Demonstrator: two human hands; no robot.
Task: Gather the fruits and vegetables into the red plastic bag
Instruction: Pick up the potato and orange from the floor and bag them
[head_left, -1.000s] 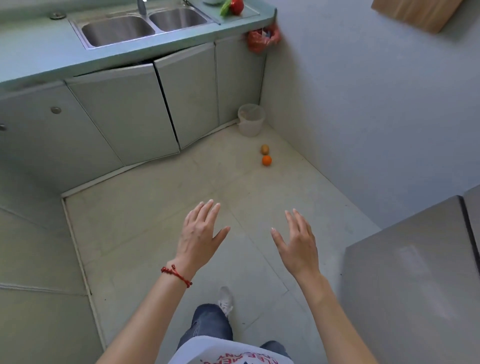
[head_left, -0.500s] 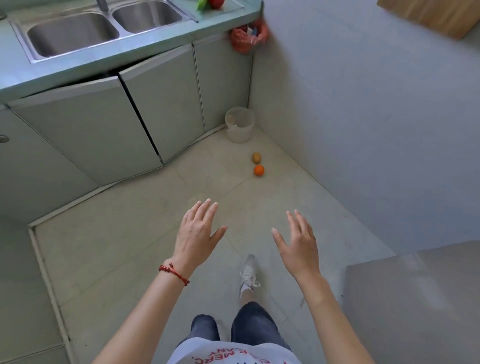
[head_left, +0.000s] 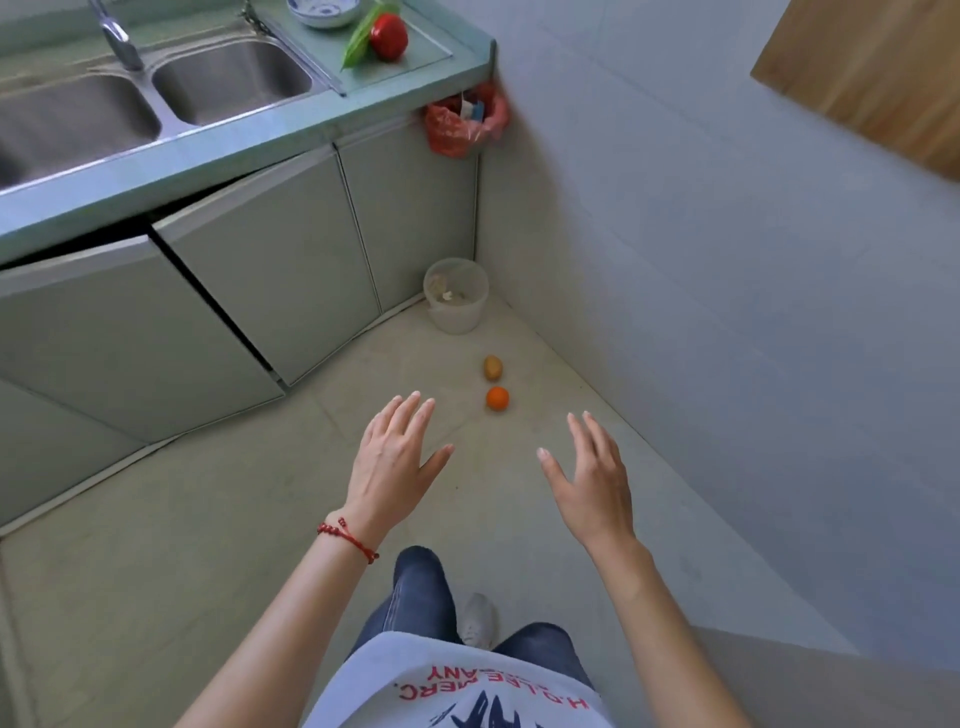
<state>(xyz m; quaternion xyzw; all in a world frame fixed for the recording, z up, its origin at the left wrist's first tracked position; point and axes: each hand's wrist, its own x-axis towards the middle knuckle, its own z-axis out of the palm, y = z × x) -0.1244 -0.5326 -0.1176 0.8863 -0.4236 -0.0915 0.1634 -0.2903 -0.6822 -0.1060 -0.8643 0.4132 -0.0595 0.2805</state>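
Fruit-gathering hands hold nothing: left hand (head_left: 390, 464) and right hand (head_left: 592, 483) hover with fingers spread. At twelve o'clock from them, an orange (head_left: 497, 399) and potato (head_left: 493, 367) lie on the floor (head_left: 208, 545). Farther, the red plastic bag (head_left: 457, 130) hangs at the counter (head_left: 291, 124) corner.

Bare forearms without sleeves are observed, a red beaded cord bracelet (head_left: 347, 538) is worn on the left wrist, and a white shirt (head_left: 457, 691) with red and dark blue print, dark blue jeans (head_left: 422, 597) and a pale shoe (head_left: 478, 618) are noted.
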